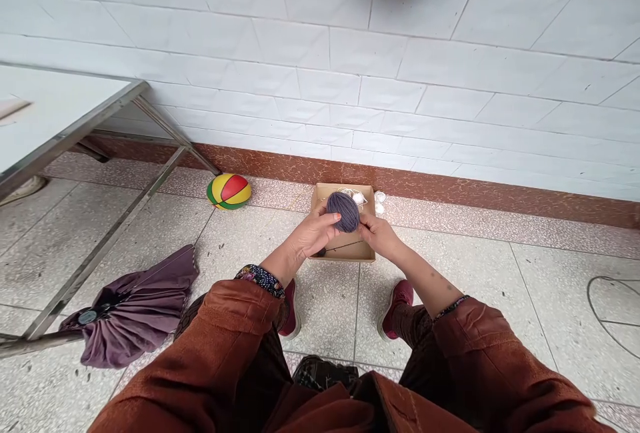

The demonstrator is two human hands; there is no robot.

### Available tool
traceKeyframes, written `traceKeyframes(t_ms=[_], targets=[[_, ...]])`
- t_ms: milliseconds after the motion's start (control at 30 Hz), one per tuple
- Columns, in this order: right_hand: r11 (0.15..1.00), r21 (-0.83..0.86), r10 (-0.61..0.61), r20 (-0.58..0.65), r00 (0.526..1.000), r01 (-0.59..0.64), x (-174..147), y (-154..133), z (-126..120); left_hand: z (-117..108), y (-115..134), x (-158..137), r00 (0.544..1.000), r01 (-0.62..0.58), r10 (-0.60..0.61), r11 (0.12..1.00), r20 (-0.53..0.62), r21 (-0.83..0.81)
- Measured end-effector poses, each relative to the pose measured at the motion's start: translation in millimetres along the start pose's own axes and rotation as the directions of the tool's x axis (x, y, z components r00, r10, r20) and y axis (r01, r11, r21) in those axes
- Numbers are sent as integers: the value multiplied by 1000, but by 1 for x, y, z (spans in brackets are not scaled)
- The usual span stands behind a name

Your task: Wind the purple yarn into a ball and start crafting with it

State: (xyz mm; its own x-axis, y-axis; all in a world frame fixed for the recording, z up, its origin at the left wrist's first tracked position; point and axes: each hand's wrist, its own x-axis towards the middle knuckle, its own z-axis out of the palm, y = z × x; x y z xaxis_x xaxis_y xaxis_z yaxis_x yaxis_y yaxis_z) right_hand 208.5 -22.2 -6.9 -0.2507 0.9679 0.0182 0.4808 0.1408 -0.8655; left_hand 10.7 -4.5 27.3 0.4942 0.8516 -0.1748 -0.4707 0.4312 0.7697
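A ball of grey-purple yarn (pixel 343 211) is held up in front of me, over a shallow cardboard box (pixel 320 191) on the floor. My left hand (pixel 316 231) grips it from the left, thumb across its front. At its right side, the fingers of my right hand (pixel 377 233) are pinched together close to the yarn; what they hold, perhaps a strand, is too small to make out. Inside the box lie a small white ball (pixel 358 198) with loose white strands and a dark thin cord (pixel 345 246). White round pieces (pixel 380 203) lie just right of the box.
A red, yellow and green ball (pixel 229 191) rests near the leg of a metal-framed table (pixel 140 93). A folded purple umbrella-like cloth (pixel 140 313) lies left of my feet. A wire frame (pixel 615 306) is at the right, and a tiled wall (pixel 325 106) stands ahead.
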Motion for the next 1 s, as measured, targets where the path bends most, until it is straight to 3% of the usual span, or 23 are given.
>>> traceKeyframes(t_ms=[133,300,500,600,700,833,933,1000], targets=[[992,-58,-106,77,991,111,-6,-14,0,-10,5,8,983,-55,67,996,-169,71],[978,88,-201,150,968,189,-15,-40,-6,-20,1,14,948,-31,108,968,-300,248],[946,299,-147,44,988,128,-16,-47,-18,-18,-16,14,985,-38,116,871,-129,489],[943,312,-94,-76,993,113,-9,-38,-22,-13,-21,8,998,-64,45,850,48,523],[957,271,-59,-177,983,106,-2,-26,-23,-7,-21,4,981,-91,-17,842,194,531],[977,200,-26,-235,972,74,3,-17,-20,5,-17,-2,970,-27,-74,913,231,407],[986,164,2,-231,973,37,3,-14,-17,15,-12,-8,956,122,-176,966,236,226],[989,147,15,-220,975,18,3,-13,-15,19,-9,-11,958,156,-184,978,221,138]])
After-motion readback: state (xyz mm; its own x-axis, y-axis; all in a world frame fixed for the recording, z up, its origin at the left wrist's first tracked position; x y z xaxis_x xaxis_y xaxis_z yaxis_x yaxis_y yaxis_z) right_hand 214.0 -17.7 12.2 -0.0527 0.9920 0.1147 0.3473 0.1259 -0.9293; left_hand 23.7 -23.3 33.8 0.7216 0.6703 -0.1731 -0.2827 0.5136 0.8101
